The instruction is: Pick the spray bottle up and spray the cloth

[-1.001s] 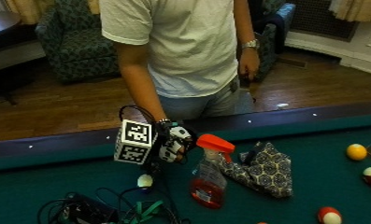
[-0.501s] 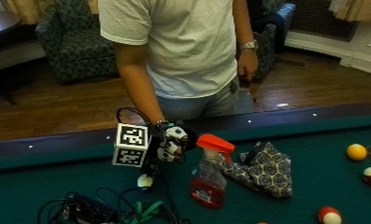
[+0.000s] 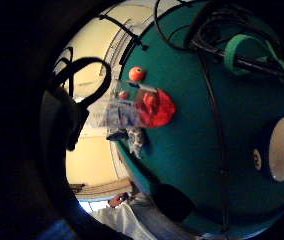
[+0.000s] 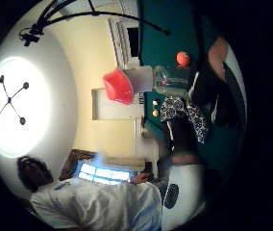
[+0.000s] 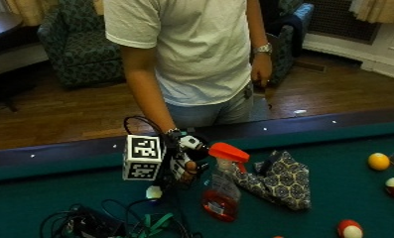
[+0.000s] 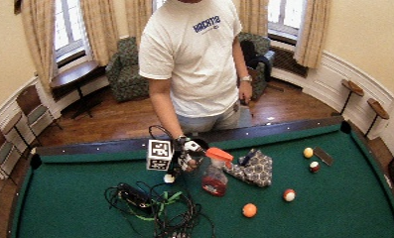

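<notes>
Green felt covers the worktop (image 5: 355,198), a pool table with a dark rail, in a room with wooden flooring and armchairs behind the standing person. Their gloved right hand (image 5: 185,163) hangs just above the felt near the rail, holding nothing; its fingers look loosely curled, though the glove hides them in part. Just beside that hand, on its palm side, stands the spray bottle (image 5: 222,191), upright, with an orange-red trigger head and red liquid low in its clear body. The hand is near the trigger head but not touching it. Both palm views show the bottle close by, apart from the palm. Beyond the bottle, farther from the hand, lies the cloth (image 5: 279,179), a crumpled patterned piece that touches or nearly touches the bottle's side. Under the hand a white cue ball (image 5: 154,192) rests on the felt, and a tangle of black cables with green tape (image 5: 117,225) lies past it toward the camera. Several billiard balls (image 5: 379,161) sit well apart, beyond the cloth. The bare left hand (image 5: 261,69) hangs at the person's side.
</notes>
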`<state>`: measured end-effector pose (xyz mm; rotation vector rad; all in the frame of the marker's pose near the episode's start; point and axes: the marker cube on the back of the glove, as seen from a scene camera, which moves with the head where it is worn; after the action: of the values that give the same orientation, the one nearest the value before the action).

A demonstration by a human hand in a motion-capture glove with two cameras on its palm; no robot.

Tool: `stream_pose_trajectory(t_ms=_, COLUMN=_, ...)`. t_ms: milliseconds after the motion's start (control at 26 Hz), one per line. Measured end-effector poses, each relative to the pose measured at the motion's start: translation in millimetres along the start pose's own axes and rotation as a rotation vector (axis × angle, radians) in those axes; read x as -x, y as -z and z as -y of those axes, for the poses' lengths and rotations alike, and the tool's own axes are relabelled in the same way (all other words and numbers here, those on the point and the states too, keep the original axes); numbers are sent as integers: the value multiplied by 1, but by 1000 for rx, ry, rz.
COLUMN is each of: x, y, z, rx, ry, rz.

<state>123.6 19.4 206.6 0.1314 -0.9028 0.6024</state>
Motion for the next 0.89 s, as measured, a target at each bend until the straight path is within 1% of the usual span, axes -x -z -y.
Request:
stream_pose_trajectory(t_ms=424, x=2, y=-10, z=9, rx=45, ry=0, rz=-9)
stream_pose_trajectory(t_ms=886, x=8, y=-29, z=32, rx=96, ry=-12, rz=4)
